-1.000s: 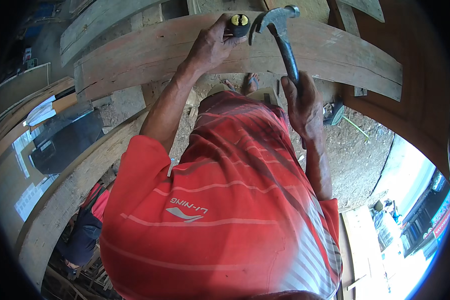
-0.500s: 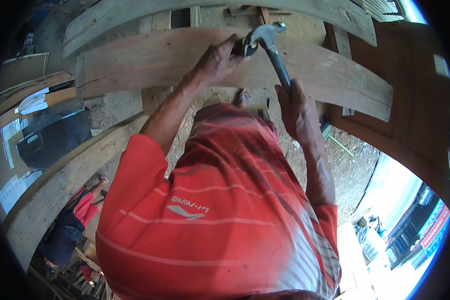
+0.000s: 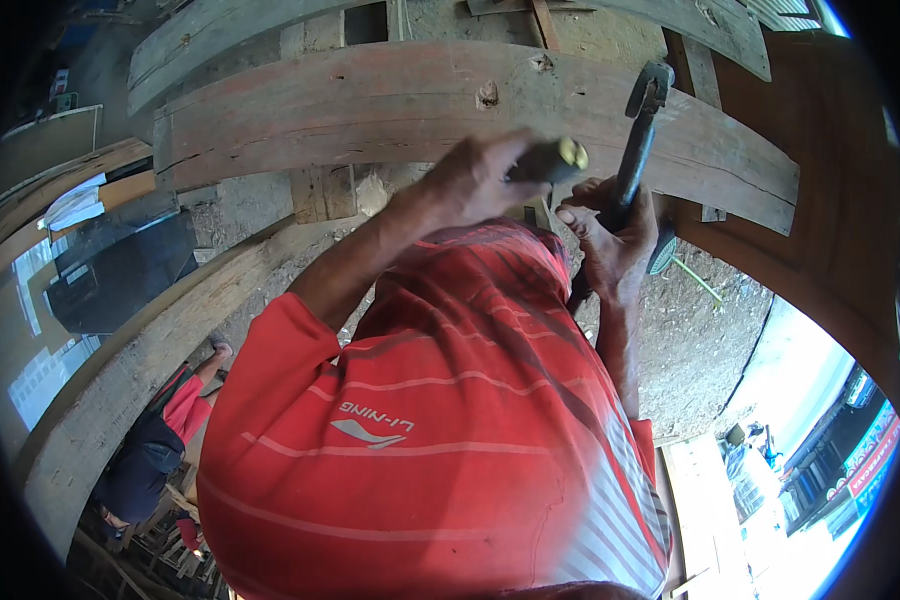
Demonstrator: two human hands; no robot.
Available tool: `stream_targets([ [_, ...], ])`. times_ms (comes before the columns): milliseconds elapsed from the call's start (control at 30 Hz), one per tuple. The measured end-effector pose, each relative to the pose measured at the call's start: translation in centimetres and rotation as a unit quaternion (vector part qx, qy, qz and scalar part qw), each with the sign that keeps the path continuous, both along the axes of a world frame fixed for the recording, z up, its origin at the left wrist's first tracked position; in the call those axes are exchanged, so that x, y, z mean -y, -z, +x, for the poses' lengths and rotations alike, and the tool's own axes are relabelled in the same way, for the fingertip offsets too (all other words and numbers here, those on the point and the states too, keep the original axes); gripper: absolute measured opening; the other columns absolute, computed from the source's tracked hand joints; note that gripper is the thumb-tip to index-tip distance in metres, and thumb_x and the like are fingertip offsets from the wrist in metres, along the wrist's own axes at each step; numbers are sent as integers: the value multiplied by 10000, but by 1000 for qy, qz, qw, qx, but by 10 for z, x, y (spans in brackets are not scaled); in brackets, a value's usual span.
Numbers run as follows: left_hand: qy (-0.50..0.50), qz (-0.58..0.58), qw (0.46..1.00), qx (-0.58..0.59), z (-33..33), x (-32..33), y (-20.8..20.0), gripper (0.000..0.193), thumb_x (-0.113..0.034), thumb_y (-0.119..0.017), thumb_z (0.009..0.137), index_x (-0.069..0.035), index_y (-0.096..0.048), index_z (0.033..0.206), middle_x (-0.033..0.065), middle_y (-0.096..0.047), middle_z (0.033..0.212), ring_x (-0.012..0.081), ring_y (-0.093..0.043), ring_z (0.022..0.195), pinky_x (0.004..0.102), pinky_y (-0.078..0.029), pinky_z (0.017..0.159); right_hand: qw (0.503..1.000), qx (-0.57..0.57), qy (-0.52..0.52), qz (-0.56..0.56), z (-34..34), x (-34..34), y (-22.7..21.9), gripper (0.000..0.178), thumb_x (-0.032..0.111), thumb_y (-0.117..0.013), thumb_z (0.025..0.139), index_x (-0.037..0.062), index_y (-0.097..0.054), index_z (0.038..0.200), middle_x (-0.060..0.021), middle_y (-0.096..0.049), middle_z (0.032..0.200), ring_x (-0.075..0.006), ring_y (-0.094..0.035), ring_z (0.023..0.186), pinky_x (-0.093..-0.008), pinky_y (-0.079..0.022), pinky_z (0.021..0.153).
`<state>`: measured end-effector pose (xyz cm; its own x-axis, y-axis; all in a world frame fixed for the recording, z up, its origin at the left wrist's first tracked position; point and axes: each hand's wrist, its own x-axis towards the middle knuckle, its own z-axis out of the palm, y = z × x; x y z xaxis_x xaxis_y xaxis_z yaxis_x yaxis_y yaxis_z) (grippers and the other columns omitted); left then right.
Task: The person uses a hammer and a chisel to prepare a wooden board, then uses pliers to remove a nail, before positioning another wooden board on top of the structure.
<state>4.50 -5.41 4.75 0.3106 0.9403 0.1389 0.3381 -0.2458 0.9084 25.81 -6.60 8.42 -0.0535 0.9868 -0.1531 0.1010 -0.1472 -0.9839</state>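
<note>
"Over the reddish plank [image 3: 300, 120], how many tools do you count?"

"Two: one hammer [image 3: 634, 160] and one dark cylinder [image 3: 550, 161] with a yellow end. They're apart, side by side, the cylinder over the plank's near edge."

"And the two hands?"

"The left hand [image 3: 470, 185] is curled round the cylinder; motion blur hides how tightly. The right hand [image 3: 620, 245] is wrapped about the hammer's handle, the head raised above the plank."

"How much timber?"

"Three long boards stand out: the reddish one, with two dark knots, a grey board [image 3: 240, 40] beyond it, and a pale board [image 3: 160, 385] down the left."

"Anyone else?"

"One other person [image 3: 150, 455], at lower left."

"Any writing?"

"Three spots. The red shirt [image 3: 450, 490] has one pale emblem with a short line of lettering, upside down from here. A black case [image 3: 125, 280] at left carries one small label, too small to read. The red banner [image 3: 875, 465] at far right has pale lettering, tilted."
</note>
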Motion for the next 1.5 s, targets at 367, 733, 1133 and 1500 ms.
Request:
stream_targets([
  [367,-64,147,893,-420,-42,17,63,881,-38,-725,794,-193,-349,1575,190,-329,1583,419,-351,1447,611,-305,1159,995,70,67,10,26,12,6,499,176,-917,761,7,-554,1057,-59,-674,887,-114,-646,774,-266,-532,705],
  [733,87,-30,905,-416,-104,-92,-53,705,-164,-751,829,-77,-490,1479,219,-582,1407,379,-605,1250,453,-501,1031,993,57,101,26,44,38,-2,523,287,-921,755,11,-592,1053,-52,-692,859,-116,-648,772,-274,-524,711],
  [1133,26,91,902,-422,-149,-221,-47,771,-368,-844,798,63,-526,1352,292,-576,1364,402,-538,1310,459,-442,1089,986,77,145,-27,49,62,19,527,301,-917,767,22,-576,1055,-31,-651,849,-99,-624,758,-263,-504,708],
  [1500,-54,35,894,-444,-145,-237,-30,877,-546,-854,721,-28,-582,1374,218,-688,1243,363,-647,1175,451,-503,1010,981,104,159,-23,55,69,29,503,342,-908,783,38,-584,1020,4,-606,828,-90,-577,741,-261,-472,676],
])
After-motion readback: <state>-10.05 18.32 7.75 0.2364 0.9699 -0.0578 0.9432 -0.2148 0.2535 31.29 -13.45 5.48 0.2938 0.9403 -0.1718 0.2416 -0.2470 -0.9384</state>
